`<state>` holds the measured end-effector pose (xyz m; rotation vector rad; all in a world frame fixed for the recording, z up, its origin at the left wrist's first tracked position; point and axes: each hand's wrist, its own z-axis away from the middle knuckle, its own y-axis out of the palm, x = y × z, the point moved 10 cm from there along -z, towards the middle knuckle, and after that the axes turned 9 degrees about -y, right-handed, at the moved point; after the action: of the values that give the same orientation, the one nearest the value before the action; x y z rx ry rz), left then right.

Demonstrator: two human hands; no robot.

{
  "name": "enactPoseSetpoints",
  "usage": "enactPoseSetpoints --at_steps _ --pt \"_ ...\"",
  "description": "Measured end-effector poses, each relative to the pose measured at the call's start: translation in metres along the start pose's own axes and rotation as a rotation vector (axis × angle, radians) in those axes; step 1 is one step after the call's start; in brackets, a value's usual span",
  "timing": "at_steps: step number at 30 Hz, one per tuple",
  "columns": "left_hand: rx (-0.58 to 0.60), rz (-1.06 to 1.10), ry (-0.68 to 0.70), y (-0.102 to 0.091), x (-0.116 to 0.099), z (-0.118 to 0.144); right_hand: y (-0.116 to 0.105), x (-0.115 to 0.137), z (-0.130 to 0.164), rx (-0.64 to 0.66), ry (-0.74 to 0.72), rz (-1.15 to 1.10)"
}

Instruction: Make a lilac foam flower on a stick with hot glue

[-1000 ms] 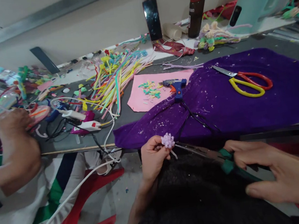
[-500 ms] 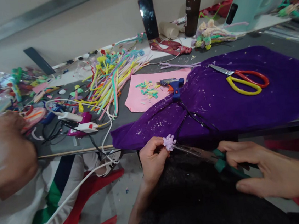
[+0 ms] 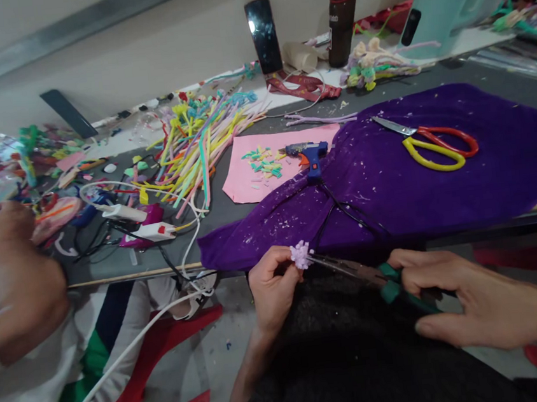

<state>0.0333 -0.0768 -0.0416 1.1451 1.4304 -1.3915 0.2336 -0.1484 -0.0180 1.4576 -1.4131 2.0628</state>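
At the near edge of the rumpled purple cloth (image 3: 441,199), the left hand (image 3: 272,284) pinches a small pale-lilac tufted flower (image 3: 299,255); the right hand (image 3: 480,294) grips green-handled long-nosed metal pliers (image 3: 367,272), tips at the flower.

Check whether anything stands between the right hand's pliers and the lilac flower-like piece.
Nothing visible does: the pliers in the right hand reach directly to the edge of the lilac flower-like piece, pinched by the left hand. Contact is unclear.
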Motion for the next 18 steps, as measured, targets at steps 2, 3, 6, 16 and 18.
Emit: enactPoseSetpoints --at_steps 2,3,6,16,18 --pt "-0.013 -0.024 0.011 -0.002 -0.001 0.001 0.006 0.001 0.0 0.067 -0.004 0.015" --pt "-0.022 -0.045 0.021 -0.002 -0.002 0.001 0.009 0.001 0.0 0.102 -0.009 0.024" --pt "-0.045 -0.122 0.065 -0.004 -0.009 0.003 0.008 0.003 0.0 0.097 -0.01 0.056" --pt "-0.078 -0.294 0.192 -0.009 -0.022 0.008 0.012 0.007 -0.001 0.094 -0.036 0.045" --pt "-0.071 -0.311 0.202 -0.008 -0.021 0.007 0.012 0.009 -0.002 0.091 -0.058 0.037"
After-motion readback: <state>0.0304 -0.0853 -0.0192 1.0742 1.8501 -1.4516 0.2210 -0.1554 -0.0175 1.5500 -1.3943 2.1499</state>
